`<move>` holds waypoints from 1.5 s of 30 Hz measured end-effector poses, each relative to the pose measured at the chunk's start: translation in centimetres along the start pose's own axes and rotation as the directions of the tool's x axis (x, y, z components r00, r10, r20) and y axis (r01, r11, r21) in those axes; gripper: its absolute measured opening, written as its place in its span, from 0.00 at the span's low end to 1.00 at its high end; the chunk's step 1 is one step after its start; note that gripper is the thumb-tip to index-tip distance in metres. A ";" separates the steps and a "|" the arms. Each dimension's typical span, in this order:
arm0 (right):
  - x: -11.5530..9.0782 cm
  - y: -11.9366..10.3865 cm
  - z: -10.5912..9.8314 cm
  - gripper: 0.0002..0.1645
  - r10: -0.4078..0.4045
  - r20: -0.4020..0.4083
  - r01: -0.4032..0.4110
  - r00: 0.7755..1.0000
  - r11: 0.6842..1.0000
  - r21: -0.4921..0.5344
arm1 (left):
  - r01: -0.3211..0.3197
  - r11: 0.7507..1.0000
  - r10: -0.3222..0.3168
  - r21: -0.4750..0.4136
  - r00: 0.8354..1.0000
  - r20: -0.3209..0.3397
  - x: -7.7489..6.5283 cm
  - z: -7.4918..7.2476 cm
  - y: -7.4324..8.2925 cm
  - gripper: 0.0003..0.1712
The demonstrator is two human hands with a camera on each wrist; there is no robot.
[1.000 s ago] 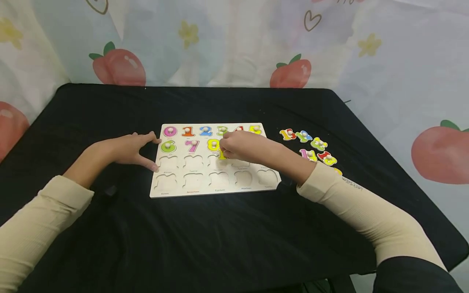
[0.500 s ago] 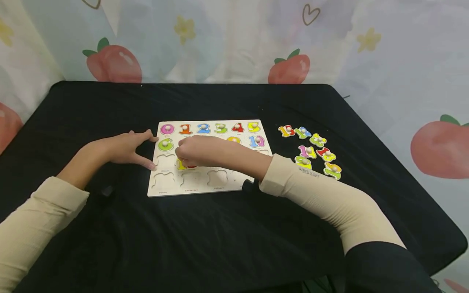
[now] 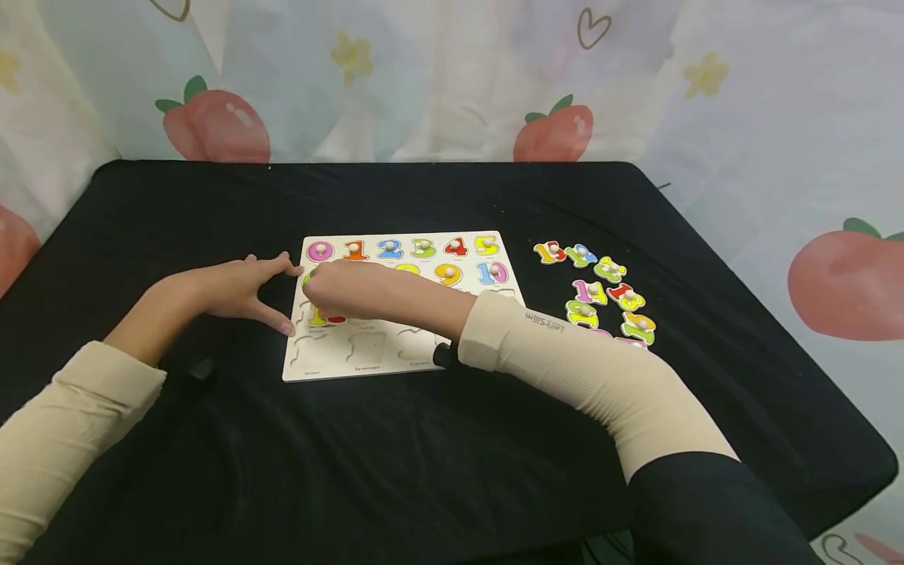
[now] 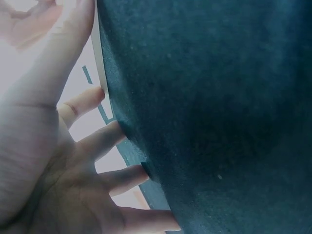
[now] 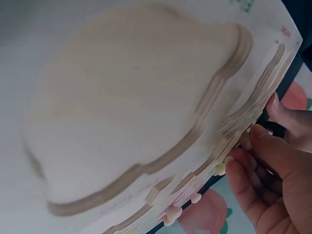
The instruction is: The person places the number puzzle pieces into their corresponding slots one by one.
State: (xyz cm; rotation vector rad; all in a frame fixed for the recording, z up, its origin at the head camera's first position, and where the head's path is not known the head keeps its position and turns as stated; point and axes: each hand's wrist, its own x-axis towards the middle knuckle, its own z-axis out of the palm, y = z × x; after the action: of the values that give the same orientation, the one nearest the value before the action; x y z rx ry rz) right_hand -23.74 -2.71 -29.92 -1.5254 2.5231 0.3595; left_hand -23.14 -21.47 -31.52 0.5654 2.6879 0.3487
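A white wooden number-puzzle board (image 3: 337, 355) lies on the black-covered table, with knobbed number pieces in its upper two rows and cut-out slots below. My right hand (image 3: 356, 289) pinches a number piece (image 3: 318, 316), yellow with some red showing, at the leftmost slot of the third row. The hand covers most of that piece and part of the second row. My left hand (image 3: 226, 290) spreads its thumb and fingers at the board's left edge, fingertips right at the rim. In the right wrist view, the right thumb (image 5: 265, 141) and fingertips meet low over the board.
Right of the board lie several loose number pieces (image 3: 589, 292), partly hidden by the right sleeve (image 3: 565, 353). A small dark object (image 3: 201, 369) lies near the left sleeve. Behind the table (image 3: 438, 196) hangs a curtain (image 3: 395, 86) printed with peaches.
My right hand has carried the yellow-and-red piece leftward across the board, from near the eight to the third row's left slot. The left hand has stayed at the board's edge.
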 end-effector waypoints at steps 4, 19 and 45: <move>0.9 -0.4 -0.2 0.14 -0.009 0.025 0.010 1.000 0.999 -0.041 | 0.004 1.000 -0.004 -0.002 1.000 0.004 -0.2 0.1 -0.2 0.63; 1.5 -0.8 0.1 0.18 -0.056 0.006 0.056 0.998 0.998 0.014 | 0.000 1.000 0.000 0.000 1.000 -0.011 -0.8 0.2 -0.8 0.60; -13.6 13.1 3.0 0.09 0.147 -0.123 -0.127 0.981 0.979 0.160 | 0.046 0.999 -0.046 0.001 0.999 -0.011 0.7 0.8 0.1 0.61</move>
State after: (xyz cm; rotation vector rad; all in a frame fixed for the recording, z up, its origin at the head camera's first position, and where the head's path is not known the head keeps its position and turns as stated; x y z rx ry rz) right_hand -29.03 15.53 -27.65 -1.3661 2.6971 0.0820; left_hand -23.31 -20.92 -32.42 0.5028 2.7067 0.3387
